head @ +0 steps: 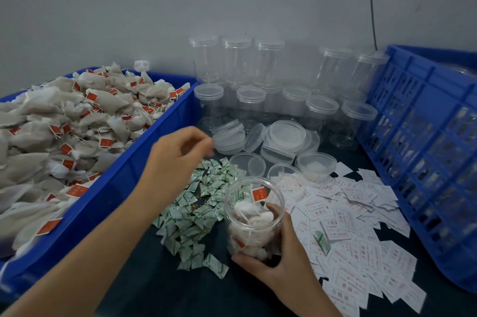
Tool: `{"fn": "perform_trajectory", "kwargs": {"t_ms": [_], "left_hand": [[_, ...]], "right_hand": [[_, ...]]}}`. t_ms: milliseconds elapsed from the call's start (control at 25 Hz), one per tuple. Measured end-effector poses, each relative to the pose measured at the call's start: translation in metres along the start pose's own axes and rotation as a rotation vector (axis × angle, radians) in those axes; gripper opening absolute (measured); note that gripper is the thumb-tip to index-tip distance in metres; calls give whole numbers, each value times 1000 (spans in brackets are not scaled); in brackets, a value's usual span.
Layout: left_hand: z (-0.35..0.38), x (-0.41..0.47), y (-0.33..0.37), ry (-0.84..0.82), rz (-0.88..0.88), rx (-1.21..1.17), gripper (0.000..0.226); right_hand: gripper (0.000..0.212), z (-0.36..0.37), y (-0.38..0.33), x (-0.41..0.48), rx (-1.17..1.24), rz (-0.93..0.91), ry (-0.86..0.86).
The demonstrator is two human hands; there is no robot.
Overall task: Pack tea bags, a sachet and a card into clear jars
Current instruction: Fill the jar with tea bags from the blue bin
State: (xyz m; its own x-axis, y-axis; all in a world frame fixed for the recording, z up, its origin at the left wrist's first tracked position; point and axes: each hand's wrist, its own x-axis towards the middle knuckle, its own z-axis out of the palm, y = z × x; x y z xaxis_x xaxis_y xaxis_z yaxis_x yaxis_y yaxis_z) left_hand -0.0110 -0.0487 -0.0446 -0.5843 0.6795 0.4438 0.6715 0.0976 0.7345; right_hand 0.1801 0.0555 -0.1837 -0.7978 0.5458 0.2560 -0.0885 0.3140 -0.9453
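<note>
Fingers (276,212) of the right hand (284,262) were curled round the far side of a clear jar (254,236), with the thumb pressed against its near side low down, so the hand gripped the jar upright on the dark worktop (160,288). The jar stood without a lid and was filled most of the way with white tea bags (247,213); one red tag stuck up at its mouth.

The left hand (178,159) hung above the worktop to the left of and beyond the jar. Its fingers (204,142) were bent and drawn together near a loose lid, but blur made it impossible to tell whether they pinched anything.

Below that hand lay a spread of small green-and-white sachets (201,203), reaching to the jar's left side. To the right of the jar white cards (356,226) with red print lay scattered in overlapping layers, with a single sachet (322,241) on top of them. Beyond both piles sat loose clear lids (284,138), some upturned, and behind them rows of empty lidded jars (250,107) against the grey wall (180,1).

A blue bin (124,169) on the left was heaped with more tea bags (77,120), grey-white with red tags. A blue slatted crate (426,135) stood on the right.
</note>
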Motion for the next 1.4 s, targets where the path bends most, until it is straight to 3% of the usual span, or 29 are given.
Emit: {"fn": "perform_trajectory", "kwargs": {"t_ms": [40,120,200,240,400,480,600,800,1000,1120,1200,1280,1400], "left_hand": [[-1,2,-17,20,-83,86,5],[11,-8,-50,-172,-248,333,8],[32,-25,-78,-296,-278,525,15],[38,-30,-86,-251,-238,568,13],[46,-27,-95,-149,-156,572,8],[44,-22,-94,-134,-217,442,10],[32,-20,-96,39,-245,252,12],[31,-24,-104,-122,-247,551,12],[36,-18,-102,-104,-326,461,7],[39,-17,-102,-75,-366,439,29],[43,-13,-102,-144,-356,661,46],[51,-8,-101,-257,-315,900,46],[55,-4,-100,-290,-285,895,30]], "right_hand": [[90,-1,-1,0,-8,1,-1],[89,-1,-2,-1,-16,-3,-2],[90,0,-2,-1,-19,-9,0],[91,0,-2,-1,-13,-13,1],[93,-1,1,-2,-13,7,8],[94,-1,1,-2,-26,1,14],[95,-1,2,-2,-30,4,9],[96,-1,3,-2,-29,23,19],[91,0,-1,-1,-12,16,12],[92,-1,-3,-1,4,16,-1],[94,-1,-6,-2,10,21,-2],[93,-1,-8,-2,12,17,0],[89,-1,-11,-2,12,15,-2]]}}
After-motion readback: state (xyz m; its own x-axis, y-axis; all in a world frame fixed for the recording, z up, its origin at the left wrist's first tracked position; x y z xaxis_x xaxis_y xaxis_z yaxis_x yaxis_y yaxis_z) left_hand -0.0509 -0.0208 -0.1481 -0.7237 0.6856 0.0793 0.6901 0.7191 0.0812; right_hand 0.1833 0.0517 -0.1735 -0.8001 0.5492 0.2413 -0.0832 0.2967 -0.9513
